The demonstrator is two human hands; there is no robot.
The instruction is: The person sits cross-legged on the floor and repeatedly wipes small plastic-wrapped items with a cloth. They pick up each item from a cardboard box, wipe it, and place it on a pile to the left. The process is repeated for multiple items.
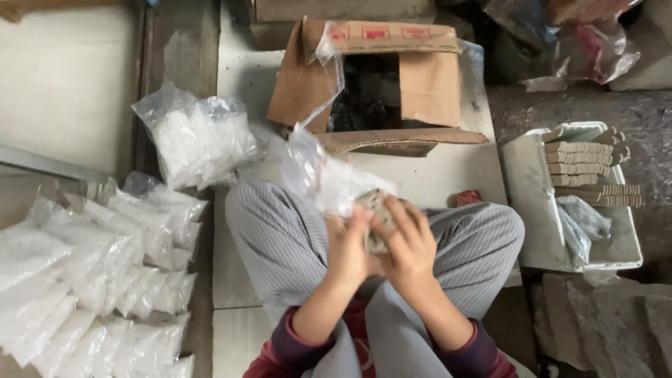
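Observation:
I sit cross-legged on the floor in grey striped trousers. My left hand and my right hand are both closed around a small grey-brown bundle at my lap. A clear plastic bag rises from the bundle and my hands toward the upper left. The bundle seems partly inside the bag's mouth, though I cannot tell how far.
An open cardboard box lined with plastic stands just ahead of my knees. A filled clear bag lies to the left, and several more such bags are heaped at far left. A white tray at right holds stacked tan bundles.

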